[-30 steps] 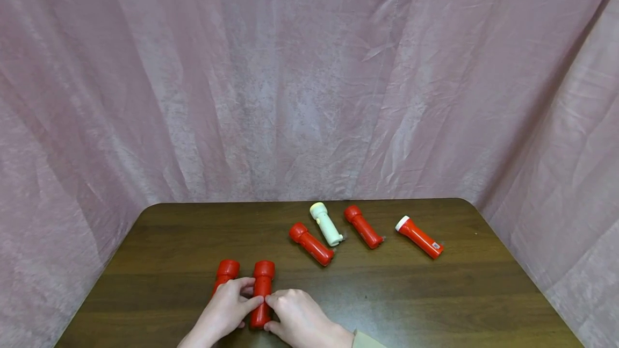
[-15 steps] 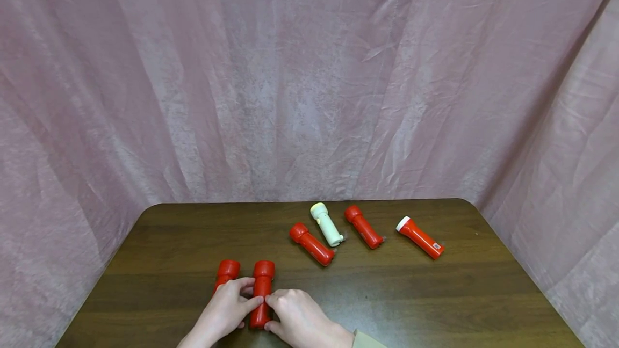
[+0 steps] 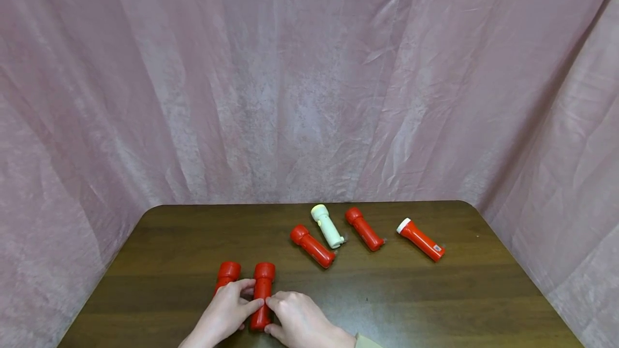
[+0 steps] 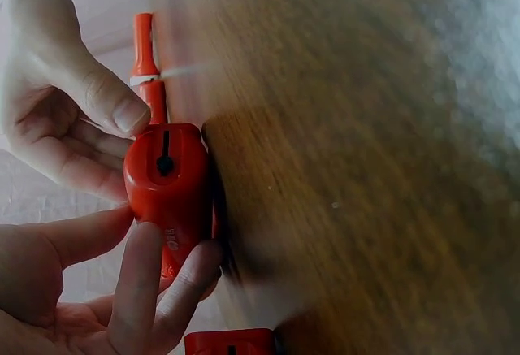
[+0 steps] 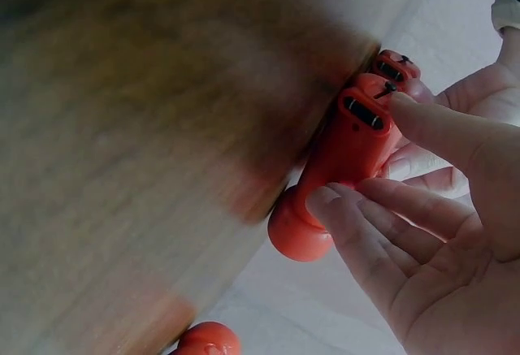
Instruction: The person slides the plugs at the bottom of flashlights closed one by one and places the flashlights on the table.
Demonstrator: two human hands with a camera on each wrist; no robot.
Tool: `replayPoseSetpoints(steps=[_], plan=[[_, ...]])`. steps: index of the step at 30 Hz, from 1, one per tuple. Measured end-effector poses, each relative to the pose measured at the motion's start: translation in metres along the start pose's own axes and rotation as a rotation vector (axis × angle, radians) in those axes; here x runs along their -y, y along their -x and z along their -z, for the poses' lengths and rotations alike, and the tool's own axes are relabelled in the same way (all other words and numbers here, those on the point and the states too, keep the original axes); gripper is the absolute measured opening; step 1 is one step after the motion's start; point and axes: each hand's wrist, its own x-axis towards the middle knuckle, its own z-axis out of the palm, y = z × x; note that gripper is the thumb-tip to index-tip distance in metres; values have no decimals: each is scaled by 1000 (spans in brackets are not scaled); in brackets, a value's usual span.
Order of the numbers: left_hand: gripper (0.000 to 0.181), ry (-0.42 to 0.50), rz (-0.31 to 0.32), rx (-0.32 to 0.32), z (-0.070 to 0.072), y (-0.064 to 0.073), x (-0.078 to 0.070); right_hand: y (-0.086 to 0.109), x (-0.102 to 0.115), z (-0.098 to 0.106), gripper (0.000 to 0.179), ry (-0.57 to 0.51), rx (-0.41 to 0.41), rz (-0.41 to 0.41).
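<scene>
A red flashlight (image 3: 264,283) lies on the brown table, its wide head pointing away from me. My left hand (image 3: 226,306) holds its left side, thumb on the barrel. From the right, my right hand (image 3: 301,317) grips the same barrel; in the right wrist view its thumb presses near the slotted tail end while its fingertips touch the side closer to the head. The left wrist view shows a black switch in a groove on that end (image 4: 166,160). A second red flashlight (image 3: 229,270) lies just left, partly hidden behind my left hand.
Toward the back of the table (image 3: 169,240) lie two more red flashlights, one nearer (image 3: 313,247) and one farther (image 3: 366,231). Near them are a pale green flashlight (image 3: 329,228) and, farther right, a red one with a white head (image 3: 422,240). Pink curtains (image 3: 300,95) hang behind.
</scene>
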Motion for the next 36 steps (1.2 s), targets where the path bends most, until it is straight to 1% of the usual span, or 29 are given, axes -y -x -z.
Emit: replayPoseSetpoints(steps=[4,10,14,18,23,26,32,36], plan=[[54,3,-8,-10,0,1,0,2,-1,1,27,-6,-10,5],[55,-4,9,-34,-1,1,-1,5,-1,2,37,-27,-2,-7],[53,-60,-14,-86,-2,1,-2,9,-2,5,41,-50,11,-38],[52,-150,-27,-149,-2,2,-5,15,-6,10,39,-55,6,-52],[51,-218,-47,-211,-2,7,-10,26,-12,19,38,-76,20,-70],[50,-212,-77,-247,-3,10,-12,32,-16,23,41,-85,8,-67],[48,-161,-131,-290,-11,13,-20,43,-27,28,48,-73,-59,-31],[49,-143,-159,-317,-18,14,-26,52,-33,32,53,-77,-61,-45]])
